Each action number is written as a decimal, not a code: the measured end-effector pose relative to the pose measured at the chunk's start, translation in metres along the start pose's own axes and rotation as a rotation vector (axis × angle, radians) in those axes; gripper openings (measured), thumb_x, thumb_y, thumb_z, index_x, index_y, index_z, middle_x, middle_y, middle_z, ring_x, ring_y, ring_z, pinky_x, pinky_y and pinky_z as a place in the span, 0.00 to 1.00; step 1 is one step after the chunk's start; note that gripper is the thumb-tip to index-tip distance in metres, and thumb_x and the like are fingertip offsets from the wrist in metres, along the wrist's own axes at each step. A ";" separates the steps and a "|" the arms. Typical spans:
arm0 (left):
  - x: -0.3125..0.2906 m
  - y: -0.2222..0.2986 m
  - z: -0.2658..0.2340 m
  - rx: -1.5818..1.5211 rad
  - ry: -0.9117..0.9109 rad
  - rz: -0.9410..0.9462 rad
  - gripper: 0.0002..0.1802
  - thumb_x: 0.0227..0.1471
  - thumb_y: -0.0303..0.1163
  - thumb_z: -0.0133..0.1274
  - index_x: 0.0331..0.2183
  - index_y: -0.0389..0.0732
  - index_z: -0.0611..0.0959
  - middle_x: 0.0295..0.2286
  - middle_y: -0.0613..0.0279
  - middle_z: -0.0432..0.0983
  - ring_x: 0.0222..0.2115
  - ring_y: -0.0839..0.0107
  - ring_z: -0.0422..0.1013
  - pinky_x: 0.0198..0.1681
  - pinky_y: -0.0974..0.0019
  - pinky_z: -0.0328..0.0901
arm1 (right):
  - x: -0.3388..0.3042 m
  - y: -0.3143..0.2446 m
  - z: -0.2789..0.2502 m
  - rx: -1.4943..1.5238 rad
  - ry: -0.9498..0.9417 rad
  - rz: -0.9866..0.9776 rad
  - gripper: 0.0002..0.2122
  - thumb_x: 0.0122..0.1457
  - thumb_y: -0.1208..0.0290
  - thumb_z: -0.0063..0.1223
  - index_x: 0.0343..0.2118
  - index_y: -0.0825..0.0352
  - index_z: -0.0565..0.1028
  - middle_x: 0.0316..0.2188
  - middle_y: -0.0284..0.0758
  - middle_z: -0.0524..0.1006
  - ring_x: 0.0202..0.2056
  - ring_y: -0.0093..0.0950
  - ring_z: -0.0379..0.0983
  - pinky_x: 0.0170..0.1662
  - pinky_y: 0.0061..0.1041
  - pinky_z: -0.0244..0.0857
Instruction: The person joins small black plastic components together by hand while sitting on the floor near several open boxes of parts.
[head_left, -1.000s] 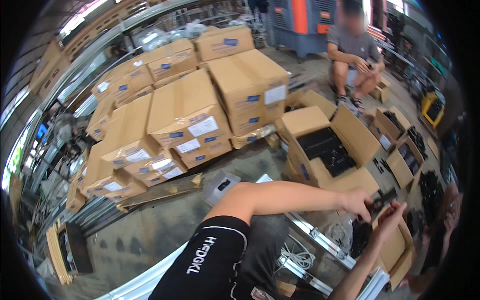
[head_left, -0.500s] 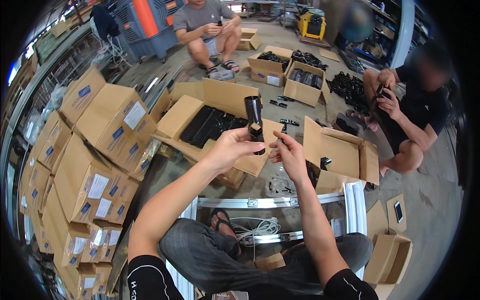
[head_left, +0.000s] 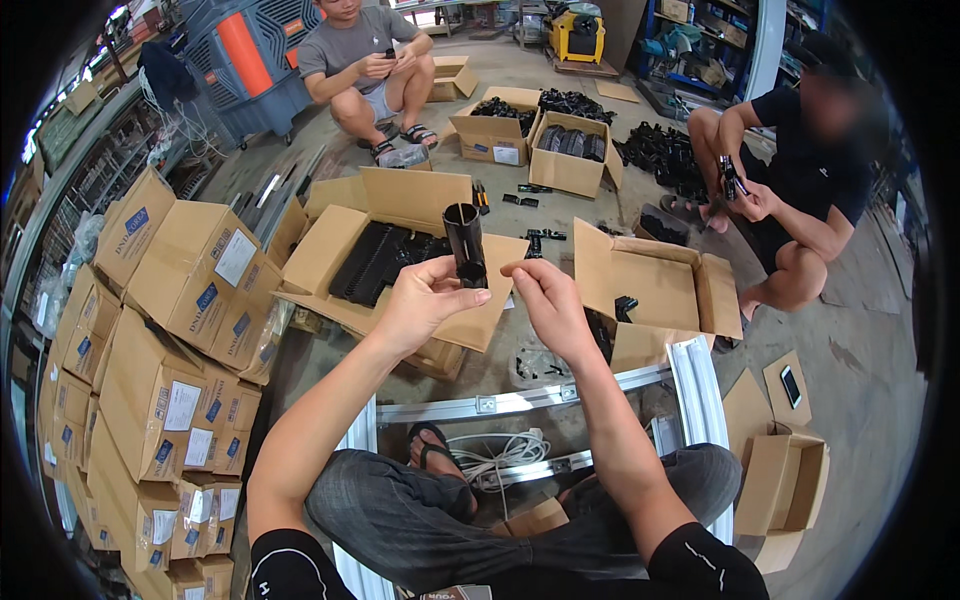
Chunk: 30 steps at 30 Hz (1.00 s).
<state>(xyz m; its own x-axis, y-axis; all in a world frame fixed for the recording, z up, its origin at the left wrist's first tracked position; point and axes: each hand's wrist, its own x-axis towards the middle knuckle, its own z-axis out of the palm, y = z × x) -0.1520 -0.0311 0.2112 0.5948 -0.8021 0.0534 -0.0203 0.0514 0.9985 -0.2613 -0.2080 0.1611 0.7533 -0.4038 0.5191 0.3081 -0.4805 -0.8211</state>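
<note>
My left hand grips a glossy black tubular part by its lower end and keeps it upright, its open round end on top. Just right of the part, my right hand has thumb and fingers pinched together; whatever lies between them is too small or hidden to make out. Beyond my left hand, an open cardboard box holds black ribbed parts. To the right of my right hand, another open carton has a small black piece in it. A clear plastic container with small bits sits below my right hand.
Stacked cartons crowd the left. A silver metal frame stands before my knees, a white coiled cable inside it. Two people, one far left and one at right, handle black parts. A phone lies on cardboard at right.
The black tubular part has tilted so its open top faces me more. My right hand's fingers have closed up more. The whole view has shifted, and the person at right holds their part differently.
</note>
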 end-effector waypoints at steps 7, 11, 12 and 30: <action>-0.001 -0.002 0.004 0.060 -0.010 0.092 0.23 0.48 0.20 0.64 0.48 0.34 0.81 0.40 0.63 0.81 0.39 0.79 0.74 0.47 0.70 0.69 | -0.001 -0.017 -0.004 0.488 -0.091 0.302 0.10 0.67 0.75 0.46 0.46 0.73 0.75 0.31 0.35 0.78 0.29 0.22 0.74 0.32 0.22 0.69; -0.003 0.000 0.010 0.054 -0.022 0.102 0.24 0.48 0.19 0.64 0.49 0.34 0.80 0.40 0.62 0.81 0.40 0.78 0.75 0.48 0.70 0.69 | 0.000 -0.019 -0.007 0.598 -0.094 0.285 0.09 0.67 0.74 0.49 0.46 0.72 0.73 0.30 0.33 0.78 0.28 0.17 0.72 0.30 0.18 0.67; -0.004 0.000 0.011 0.068 -0.015 0.113 0.23 0.49 0.20 0.64 0.49 0.34 0.80 0.39 0.63 0.81 0.39 0.79 0.74 0.47 0.70 0.69 | -0.001 -0.016 -0.007 0.613 -0.083 0.293 0.08 0.66 0.73 0.52 0.44 0.71 0.74 0.29 0.33 0.78 0.27 0.17 0.71 0.30 0.18 0.67; -0.004 -0.005 0.010 0.165 0.035 0.167 0.22 0.48 0.22 0.65 0.47 0.33 0.82 0.39 0.61 0.80 0.38 0.77 0.75 0.44 0.70 0.70 | -0.002 -0.006 -0.006 0.895 -0.192 0.354 0.05 0.64 0.76 0.51 0.40 0.70 0.75 0.29 0.34 0.78 0.27 0.20 0.71 0.31 0.20 0.67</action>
<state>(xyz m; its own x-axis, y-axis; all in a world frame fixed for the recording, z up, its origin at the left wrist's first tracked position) -0.1623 -0.0341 0.2058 0.5996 -0.7694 0.2200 -0.2497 0.0813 0.9649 -0.2683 -0.2092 0.1663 0.9444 -0.2392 0.2257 0.3130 0.4434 -0.8399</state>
